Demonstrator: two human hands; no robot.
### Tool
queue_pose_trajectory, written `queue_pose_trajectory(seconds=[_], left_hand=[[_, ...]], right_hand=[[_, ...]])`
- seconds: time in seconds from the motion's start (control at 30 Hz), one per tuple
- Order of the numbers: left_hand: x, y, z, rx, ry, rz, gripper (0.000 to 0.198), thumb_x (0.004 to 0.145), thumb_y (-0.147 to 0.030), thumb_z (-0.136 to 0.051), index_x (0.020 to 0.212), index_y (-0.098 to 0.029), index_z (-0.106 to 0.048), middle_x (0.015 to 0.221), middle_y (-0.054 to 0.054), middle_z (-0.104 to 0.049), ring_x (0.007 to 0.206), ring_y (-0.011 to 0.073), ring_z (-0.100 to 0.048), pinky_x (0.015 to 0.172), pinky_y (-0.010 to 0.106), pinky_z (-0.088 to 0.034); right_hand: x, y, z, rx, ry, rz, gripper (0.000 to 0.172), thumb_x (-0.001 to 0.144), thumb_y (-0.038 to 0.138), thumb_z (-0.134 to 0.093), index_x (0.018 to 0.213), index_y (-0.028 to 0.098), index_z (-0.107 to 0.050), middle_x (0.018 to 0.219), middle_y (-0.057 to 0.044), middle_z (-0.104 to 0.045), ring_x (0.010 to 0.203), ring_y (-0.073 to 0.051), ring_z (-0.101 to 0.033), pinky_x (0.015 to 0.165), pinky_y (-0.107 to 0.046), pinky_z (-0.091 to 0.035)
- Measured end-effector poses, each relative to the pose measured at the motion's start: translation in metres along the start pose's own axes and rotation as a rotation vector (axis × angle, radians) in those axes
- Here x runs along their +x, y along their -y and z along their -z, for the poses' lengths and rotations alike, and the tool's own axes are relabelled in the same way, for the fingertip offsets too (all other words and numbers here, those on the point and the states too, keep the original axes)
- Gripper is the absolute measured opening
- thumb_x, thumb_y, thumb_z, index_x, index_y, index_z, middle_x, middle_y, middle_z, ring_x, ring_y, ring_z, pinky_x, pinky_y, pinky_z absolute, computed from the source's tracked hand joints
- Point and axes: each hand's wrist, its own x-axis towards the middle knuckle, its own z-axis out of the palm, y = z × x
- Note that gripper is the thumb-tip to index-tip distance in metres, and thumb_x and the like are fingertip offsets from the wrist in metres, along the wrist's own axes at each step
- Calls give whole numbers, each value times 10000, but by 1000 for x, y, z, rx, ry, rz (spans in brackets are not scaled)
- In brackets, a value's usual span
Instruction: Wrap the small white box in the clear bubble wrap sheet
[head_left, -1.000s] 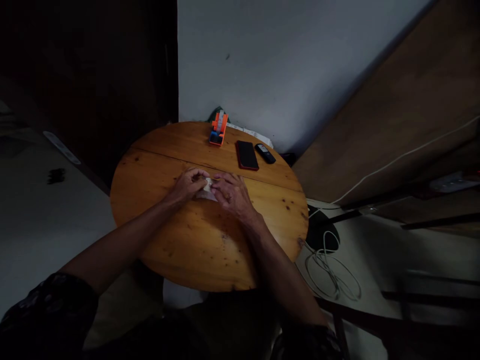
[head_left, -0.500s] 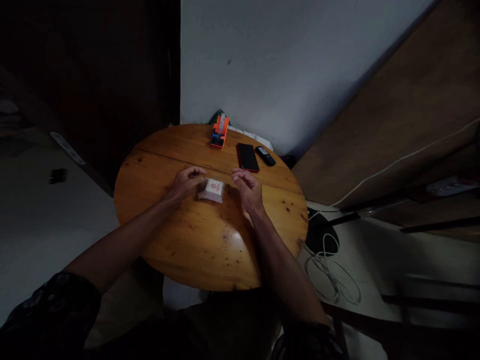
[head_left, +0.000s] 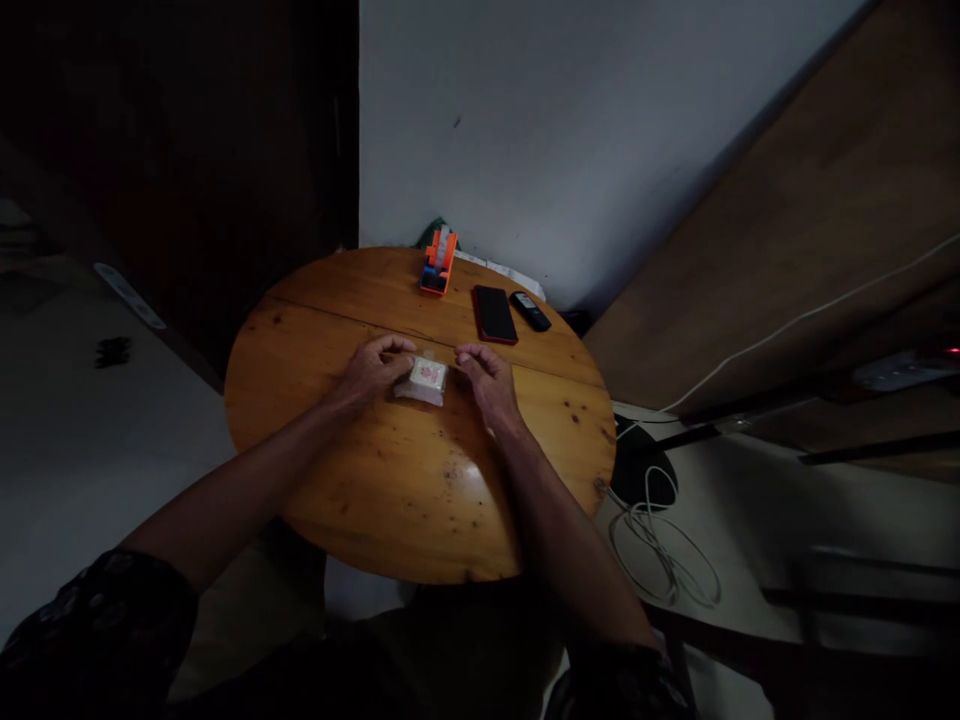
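A small box (head_left: pixel 428 374), white with red print and wrapped in clear plastic, lies on the round wooden table (head_left: pixel 405 500). My left hand (head_left: pixel 375 366) is curled at its left side, thumb tip close to the wrapping and fingers bent in. On the other side my right hand (head_left: pixel 487 378) holds thumb and fingertips together, just off the box's right edge. A faint clear patch shows between the two hands behind the box; I cannot make out whether it is film or tape. What either pinch holds is too small to see.
Toward the wall stand an orange tape dispenser (head_left: pixel 439 262), a black phone-like slab with a red edge (head_left: pixel 495 315) and a dark handset with a small screen (head_left: pixel 531 311). A pale cable (head_left: pixel 660 545) lies coiled on the floor at the right.
My right hand has come slightly left, closer to the box. My left hand has shifted a little right, and a faint clear patch now shows behind the box.
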Motion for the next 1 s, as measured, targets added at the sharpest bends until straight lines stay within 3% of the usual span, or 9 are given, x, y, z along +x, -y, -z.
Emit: queue_pose_trajectory(seconds=[0.27, 0.5, 0.67, 0.8, 1.0], left_hand=[[-1, -2, -4, 4, 12, -12, 357, 669, -381, -687, 961, -175, -690, 911, 28, -687, 671, 132, -572, 625, 258, -471], [-2, -3, -6, 10, 22, -15, 338, 681, -337, -686, 973, -166, -694, 927, 40, -703, 744, 155, -618, 667, 264, -498], [-2, -3, -7, -8, 34, 12, 322, 699, -324, -680, 980, -167, -694, 847, 22, -686, 689, 148, -603, 627, 258, -483], [-1, -2, -7, 35, 28, -28, 291, 718, -320, -689, 969, -173, -706, 867, 26, -698, 733, 158, -619, 667, 266, -503], [2, 1, -8, 95, 31, -80, 230, 720, -307, -681, 905, -175, -718, 906, 39, -693, 838, 181, -637, 762, 290, -529]], right_hand=[[10, -1, 2, 13, 60, -94, 301, 759, 460, -661, 948, 227, -670, 914, -10, -717, 837, -175, -625, 736, -296, -506], [47, -7, -9, -156, 150, -164, 180, 716, 334, -694, 852, 218, -670, 755, 11, -682, 720, -168, -619, 707, -314, -504], [56, -5, -29, -44, 159, -239, 289, 671, 305, -748, 926, 203, -656, 675, 28, -652, 620, -162, -612, 629, -310, -498], [53, -2, -31, 125, 113, -156, 404, 613, 322, -793, 967, 221, -627, 691, 43, -668, 660, -160, -640, 680, -318, -519], [45, 6, -20, 213, 150, -34, 365, 620, 331, -766, 939, 229, -622, 696, 55, -674, 684, -139, -634, 743, -322, -527]])
